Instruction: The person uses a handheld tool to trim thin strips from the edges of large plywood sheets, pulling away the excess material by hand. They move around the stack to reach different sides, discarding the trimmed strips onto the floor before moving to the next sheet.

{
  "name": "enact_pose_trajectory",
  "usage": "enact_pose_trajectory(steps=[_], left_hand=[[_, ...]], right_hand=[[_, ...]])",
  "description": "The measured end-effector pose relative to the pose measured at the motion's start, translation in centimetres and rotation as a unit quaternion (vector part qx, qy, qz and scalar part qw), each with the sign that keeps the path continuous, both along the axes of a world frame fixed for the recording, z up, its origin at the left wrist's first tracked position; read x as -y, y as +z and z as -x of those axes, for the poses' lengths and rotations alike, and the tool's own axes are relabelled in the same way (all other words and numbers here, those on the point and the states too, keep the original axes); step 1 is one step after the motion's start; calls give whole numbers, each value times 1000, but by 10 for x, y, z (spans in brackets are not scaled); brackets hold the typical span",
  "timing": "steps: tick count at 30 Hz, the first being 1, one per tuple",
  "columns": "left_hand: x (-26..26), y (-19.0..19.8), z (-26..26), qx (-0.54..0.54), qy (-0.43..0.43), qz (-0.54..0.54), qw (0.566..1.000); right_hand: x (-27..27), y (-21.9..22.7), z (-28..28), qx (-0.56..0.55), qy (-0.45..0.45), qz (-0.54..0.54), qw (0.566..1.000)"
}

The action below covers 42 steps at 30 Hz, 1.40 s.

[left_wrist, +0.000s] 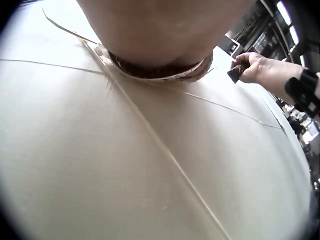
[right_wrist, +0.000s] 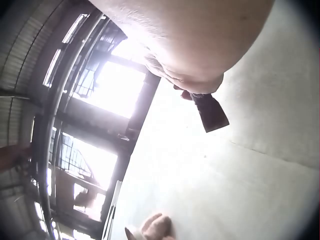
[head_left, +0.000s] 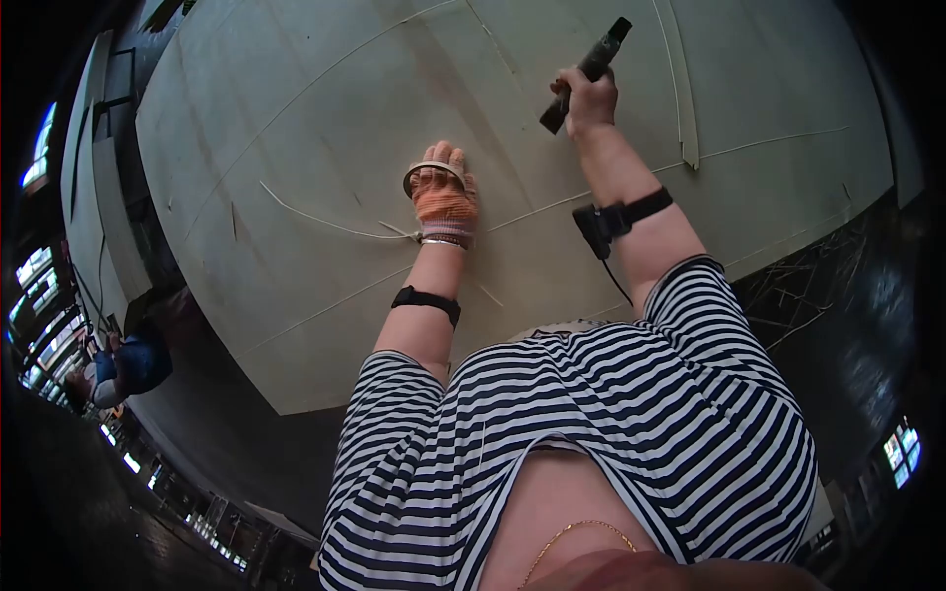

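Observation:
My right hand [head_left: 591, 98] grips a dark scraper [head_left: 598, 59] with a flat, square-ended blade, raised over a large pale sheet [head_left: 325, 246]. In the right wrist view the scraper's blade [right_wrist: 212, 115] sticks out below the hand. My left hand [head_left: 443, 202], in an orange knitted glove, lies on the sheet with its fingers pointing forward. A narrow pale band [head_left: 434, 167] arches across the back of its fingers. Beside the left wrist lies a thin curved strip [head_left: 325, 222]. The left palm is hidden.
Fine strips and lines cross the sheet, and a longer flat strip [head_left: 680, 98] lies to the right of the scraper. Another person [head_left: 118, 369] is at the far left, near a second stack of sheets [head_left: 103, 227]. Thin scraps [head_left: 808, 281] litter the dark floor at right.

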<state>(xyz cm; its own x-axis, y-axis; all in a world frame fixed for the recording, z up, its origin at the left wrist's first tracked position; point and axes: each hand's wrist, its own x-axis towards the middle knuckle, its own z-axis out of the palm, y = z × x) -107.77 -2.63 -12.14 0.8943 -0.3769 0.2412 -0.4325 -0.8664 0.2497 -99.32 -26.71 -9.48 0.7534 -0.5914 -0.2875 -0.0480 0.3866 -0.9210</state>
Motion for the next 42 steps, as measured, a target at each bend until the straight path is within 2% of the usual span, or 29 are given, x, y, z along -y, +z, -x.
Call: enact_pose_trajectory(steps=[2,4,6,7,9,10,11,12,14,16,18,20,21,22,24,25,28,30,31,33,34,36,37,38,40,41,42], left_hand=[[2,3,-1,-24,12,-3,1000],[4,5,-1,-17,20,-9,1000],[6,9,-3,-35,24,-8,999],[7,11,-5,-37,27,-8,999],[8,17,-7,-84,23,-27,996],[9,16,-7,-84,27,-30,996],[9,16,-5,-70,29,-29,997],[8,15,-4,-56,29,-28,998],[6,12,-4,-59,28,-27,997],[6,11,-4,-62,29,-22,997],[5,10,-4,-72,29,-22,997],[5,10,-2,-69,30,-25,997],[6,10,-3,-63,30,-27,997],[6,11,-4,-62,31,-26,997],[7,14,-5,-76,34,-40,996],[7,14,-5,-75,34,-39,996],[8,17,-7,-83,36,-51,995],[9,19,-10,-85,34,-55,994],[8,20,-9,-88,33,-55,994],[6,19,-11,-85,28,-39,995],[6,18,-9,-84,23,-22,996],[7,19,-9,-71,24,-6,997],[7,22,-9,-57,24,6,998],[7,24,-13,-92,29,25,995],[17,17,-25,-53,60,111,991],[28,16,-35,-114,77,197,971],[46,17,-44,-184,110,306,928]], right_hand=[[-16,-3,-22,-35,-70,24,997],[-19,-8,-28,-72,-68,61,993],[-14,-7,-32,-50,17,-57,997],[-15,-5,-34,-53,19,-57,997],[-21,1,-29,-74,251,-96,960],[-36,0,-27,-75,312,5,947],[-42,-6,-27,-75,311,1,947],[-48,-7,-28,-56,272,85,957],[-42,-5,-33,-92,180,79,976],[-27,-4,-41,-23,11,26,999],[-20,-5,-51,9,-20,-5,1000],[-26,-6,-58,-57,-100,43,992],[-23,-26,-63,-66,-105,129,984],[-24,-27,-67,-80,-116,213,967],[-26,-17,-63,-66,-74,51,994],[-25,-13,-64,-65,-73,52,994],[-30,1,-65,-75,148,-56,985],[-42,10,-60,-78,318,32,944],[-42,14,-60,-56,369,33,927],[-36,1,-63,-64,269,-5,961],[-28,2,-62,-72,205,-83,973],[-20,-7,-62,-31,19,-43,998],[-18,-8,-55,-66,4,30,997],[-19,-9,-46,-66,3,30,997],[-22,-7,-26,-93,-7,114,989],[-22,0,-9,-108,54,26,992],[-21,0,1,-110,49,28,992]])
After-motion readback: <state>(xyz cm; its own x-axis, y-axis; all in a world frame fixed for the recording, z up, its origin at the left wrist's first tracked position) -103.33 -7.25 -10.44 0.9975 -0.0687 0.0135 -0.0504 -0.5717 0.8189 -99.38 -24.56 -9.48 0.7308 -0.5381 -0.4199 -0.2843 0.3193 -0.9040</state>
